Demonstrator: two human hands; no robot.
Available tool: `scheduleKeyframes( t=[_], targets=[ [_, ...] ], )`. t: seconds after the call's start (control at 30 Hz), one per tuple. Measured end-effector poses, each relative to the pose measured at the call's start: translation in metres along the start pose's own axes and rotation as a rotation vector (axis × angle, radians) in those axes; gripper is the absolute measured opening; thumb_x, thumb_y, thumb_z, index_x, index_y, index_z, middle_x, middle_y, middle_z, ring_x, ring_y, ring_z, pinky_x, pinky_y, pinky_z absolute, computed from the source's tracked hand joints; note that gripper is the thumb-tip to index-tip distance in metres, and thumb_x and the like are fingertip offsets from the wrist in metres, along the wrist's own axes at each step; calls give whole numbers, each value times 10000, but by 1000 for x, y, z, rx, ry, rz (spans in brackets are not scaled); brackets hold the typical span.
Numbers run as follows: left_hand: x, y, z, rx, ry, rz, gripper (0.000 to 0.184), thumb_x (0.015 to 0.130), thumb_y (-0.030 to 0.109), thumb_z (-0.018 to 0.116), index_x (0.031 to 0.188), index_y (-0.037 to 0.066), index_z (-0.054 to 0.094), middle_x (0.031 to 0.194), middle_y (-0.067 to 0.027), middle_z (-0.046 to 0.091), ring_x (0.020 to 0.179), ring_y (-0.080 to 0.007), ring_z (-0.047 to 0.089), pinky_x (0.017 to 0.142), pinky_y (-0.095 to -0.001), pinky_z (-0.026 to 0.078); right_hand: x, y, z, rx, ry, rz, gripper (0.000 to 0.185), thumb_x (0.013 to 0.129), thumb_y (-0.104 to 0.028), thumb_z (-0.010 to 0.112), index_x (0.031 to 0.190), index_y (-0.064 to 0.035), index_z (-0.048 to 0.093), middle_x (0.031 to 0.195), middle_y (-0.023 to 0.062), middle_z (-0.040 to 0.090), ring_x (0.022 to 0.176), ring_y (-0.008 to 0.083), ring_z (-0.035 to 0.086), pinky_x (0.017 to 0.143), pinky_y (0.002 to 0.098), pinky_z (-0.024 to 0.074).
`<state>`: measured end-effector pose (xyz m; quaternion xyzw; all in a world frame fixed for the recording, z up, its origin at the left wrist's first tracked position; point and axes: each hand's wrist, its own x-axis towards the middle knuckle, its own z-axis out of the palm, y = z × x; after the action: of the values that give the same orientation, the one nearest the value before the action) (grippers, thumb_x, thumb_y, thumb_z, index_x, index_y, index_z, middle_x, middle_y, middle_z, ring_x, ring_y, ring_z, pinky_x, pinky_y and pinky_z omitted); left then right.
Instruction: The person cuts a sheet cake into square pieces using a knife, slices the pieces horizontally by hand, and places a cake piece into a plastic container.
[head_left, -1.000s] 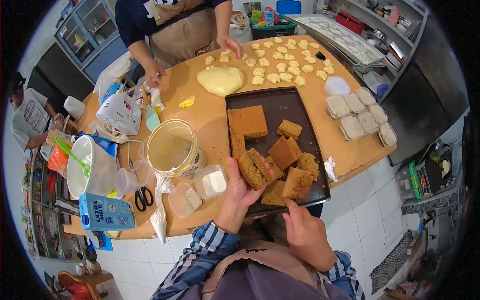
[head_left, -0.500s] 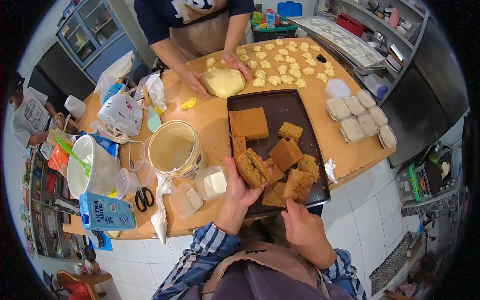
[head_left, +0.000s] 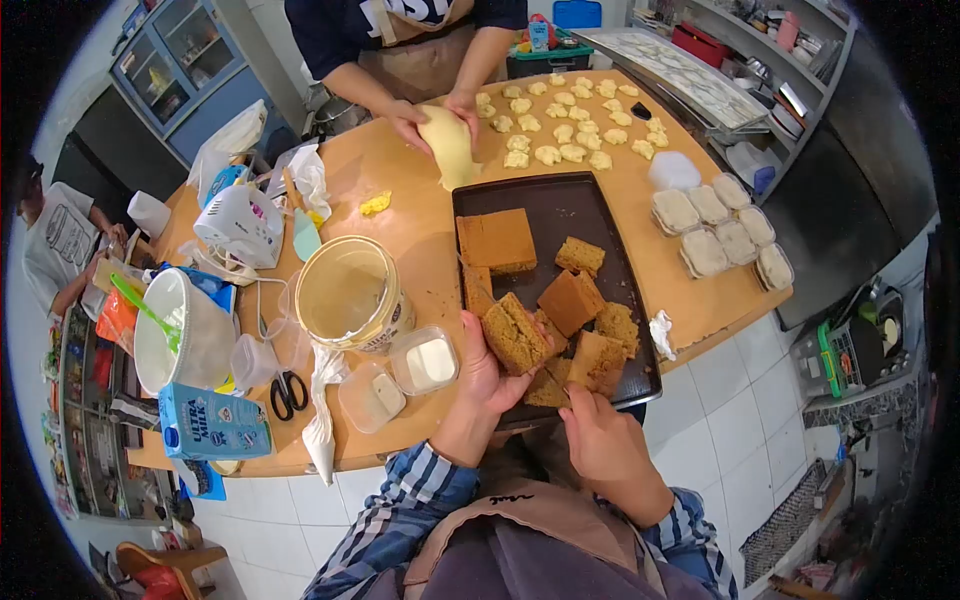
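Observation:
My left hand (head_left: 490, 385) is closed around a piece of brown sponge cake (head_left: 515, 333), held up over the near part of a dark baking tray (head_left: 590, 215). Just right of it, my right hand (head_left: 605, 445) is closed on what looks like a knife (head_left: 556, 380). Only a thin strip of its blade shows, pointing toward the held piece; the handle is hidden in my fist. On the tray lie a large cake block (head_left: 497, 240) at the far left and several cut pieces, among them a small one (head_left: 579, 256) and one near my right hand (head_left: 598, 365).
Across the table, another person's hands (head_left: 440, 130) hold pale dough (head_left: 450, 150), beside several dough lumps (head_left: 570, 130). Left stand a tub (head_left: 350, 295), a milk carton (head_left: 215, 424), scissors (head_left: 289, 396), a piping bag (head_left: 320, 440) and a mixer (head_left: 240, 228). Lidded boxes (head_left: 705, 255) sit right.
The cake piece in my left hand has turned, showing more of its cut face. My right hand has shifted slightly. The other person has lifted the dough, which now hangs stretched from their hands.

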<state>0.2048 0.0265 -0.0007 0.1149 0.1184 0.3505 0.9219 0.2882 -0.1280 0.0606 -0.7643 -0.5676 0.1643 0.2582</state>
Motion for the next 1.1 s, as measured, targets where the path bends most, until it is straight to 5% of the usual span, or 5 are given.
scheduleKeyframes(
  t=[0.13, 1.1],
  targets=[
    [1, 6, -5, -13, -36, 12, 702, 742, 714, 530, 1070, 94, 536, 975, -59, 581, 928, -216, 574, 883, -418, 476, 0, 1, 5, -75, 28, -67, 202, 909, -193, 515, 1021, -26, 494, 754, 179, 596, 582, 371, 617, 509, 443, 506],
    [-10, 4, 10, 91, -90, -1, 771, 729, 733, 524, 1145, 83, 535, 1053, -74, 602, 1021, -230, 565, 982, -450, 407, 1, 5, 16, -68, -48, -16, 199, 924, -216, 474, 987, -27, 483, 801, 216, 624, 641, 404, 630, 562, 486, 516]
  ],
)
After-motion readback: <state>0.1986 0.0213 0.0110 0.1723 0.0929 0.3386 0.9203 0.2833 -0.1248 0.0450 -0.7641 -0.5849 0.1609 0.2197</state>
